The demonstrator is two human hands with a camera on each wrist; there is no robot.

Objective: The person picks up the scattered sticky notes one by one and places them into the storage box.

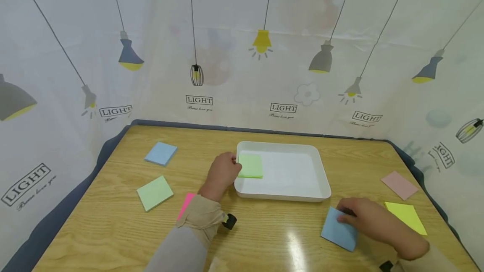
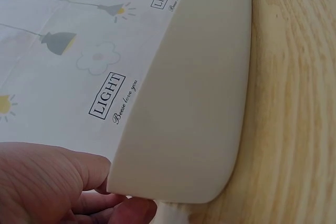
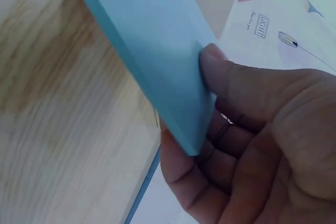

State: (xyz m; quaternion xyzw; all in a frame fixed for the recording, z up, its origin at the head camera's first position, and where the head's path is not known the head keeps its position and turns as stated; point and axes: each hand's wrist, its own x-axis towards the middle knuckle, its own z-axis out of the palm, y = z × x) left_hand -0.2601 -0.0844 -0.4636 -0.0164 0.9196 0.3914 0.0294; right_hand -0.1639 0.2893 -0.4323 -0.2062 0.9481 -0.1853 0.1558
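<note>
My left hand (image 1: 221, 174) grips the left wall of a white tray (image 1: 287, 197), its fingers curled at the rim. In the left wrist view the curled fingers (image 2: 134, 209) meet the end of the tray's pale outer wall (image 2: 184, 98). A light green sticky note pad (image 1: 251, 166) lies inside the tray against that left side. To the right of the tray's near corner, my right hand (image 1: 372, 221) pinches a blue sticky note pad (image 1: 338, 230). The right wrist view shows this pad tilted, thumb (image 3: 214, 72) on its face and fingers behind it.
On the left of the wooden table (image 1: 113, 230) lie a blue pad (image 1: 161, 153), a green pad (image 1: 155, 193) and a pink pad (image 1: 186, 205), partly covered by my left forearm. A dull pink pad (image 1: 399, 184) and a yellow pad (image 1: 407, 217) lie at the right.
</note>
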